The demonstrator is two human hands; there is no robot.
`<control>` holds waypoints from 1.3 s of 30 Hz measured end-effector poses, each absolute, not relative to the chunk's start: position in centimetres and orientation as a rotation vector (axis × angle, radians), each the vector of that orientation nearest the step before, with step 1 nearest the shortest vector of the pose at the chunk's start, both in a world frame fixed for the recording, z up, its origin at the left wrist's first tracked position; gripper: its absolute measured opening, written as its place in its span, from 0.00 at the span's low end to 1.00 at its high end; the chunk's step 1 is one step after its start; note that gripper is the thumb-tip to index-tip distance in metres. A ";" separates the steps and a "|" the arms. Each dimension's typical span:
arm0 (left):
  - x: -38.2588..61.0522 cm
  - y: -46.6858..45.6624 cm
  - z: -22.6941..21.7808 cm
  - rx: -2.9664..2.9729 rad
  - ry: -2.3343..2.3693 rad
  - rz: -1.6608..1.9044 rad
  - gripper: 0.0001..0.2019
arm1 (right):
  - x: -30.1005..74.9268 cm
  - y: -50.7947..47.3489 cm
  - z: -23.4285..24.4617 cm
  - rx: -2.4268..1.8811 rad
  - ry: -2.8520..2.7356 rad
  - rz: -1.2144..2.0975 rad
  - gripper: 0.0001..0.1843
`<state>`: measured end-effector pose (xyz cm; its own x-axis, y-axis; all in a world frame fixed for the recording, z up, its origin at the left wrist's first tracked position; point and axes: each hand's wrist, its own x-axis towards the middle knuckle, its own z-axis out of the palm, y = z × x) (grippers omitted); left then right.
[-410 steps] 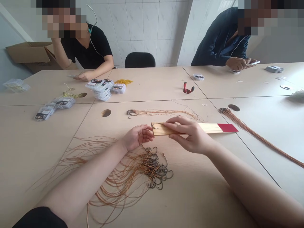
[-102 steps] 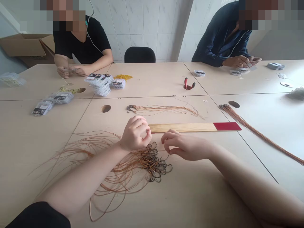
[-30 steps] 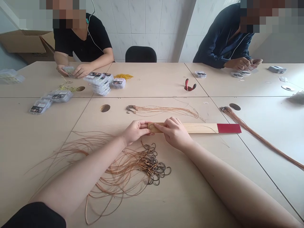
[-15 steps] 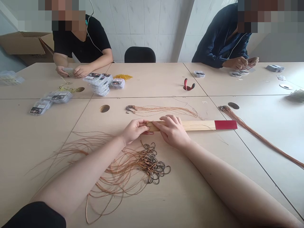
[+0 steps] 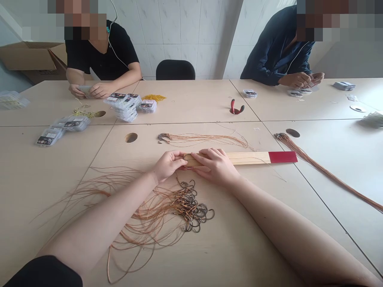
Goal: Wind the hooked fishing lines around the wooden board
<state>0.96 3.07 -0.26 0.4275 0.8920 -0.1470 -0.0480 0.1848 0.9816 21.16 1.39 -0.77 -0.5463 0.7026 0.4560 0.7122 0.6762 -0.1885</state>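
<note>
A long flat wooden strip (image 5: 248, 158) with a red end lies crosswise before me. My left hand (image 5: 167, 165) pinches its left end between thumb and fingers; a dark fish hook (image 5: 187, 156) shows there, partly hidden. My right hand (image 5: 217, 165) wraps over the strip just right of it, fingers across the top and thumb along the near edge. A thin line (image 5: 277, 171) trails off the strip on the right. Below my hands lies a tangled heap of fish hooks (image 5: 193, 215) with orange-brown lines (image 5: 140, 223) spreading left.
Beyond the strip lies a small bundle of hooked lines (image 5: 203, 138); a thicker bundle (image 5: 317, 165) is at right. Red-handled pliers (image 5: 232, 107) stand in a table hole. Plastic boxes (image 5: 124, 107) are stacked farther left. Two people work across the table (image 5: 185, 95).
The raised fingers of my right hand have come down flatter onto the strip, and its thumb now shows along the near edge. My left hand keeps its place.
</note>
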 end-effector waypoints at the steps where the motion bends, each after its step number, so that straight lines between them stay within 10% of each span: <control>1: 0.9 3.1 -0.3 1.201 0.900 0.808 0.11 | 21.2 1.4 -0.8 -1.092 -2.389 -0.034 0.22; 39: 1.3 3.0 0.3 1.100 0.881 0.806 0.08 | 21.1 1.4 -0.7 -1.094 -2.452 -0.033 0.22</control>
<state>1.27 3.01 0.31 0.4309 0.8826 -0.1878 -0.1091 0.2575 0.9601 21.13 1.44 -0.73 -0.5828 0.7004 0.4120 0.7112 0.6849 -0.1583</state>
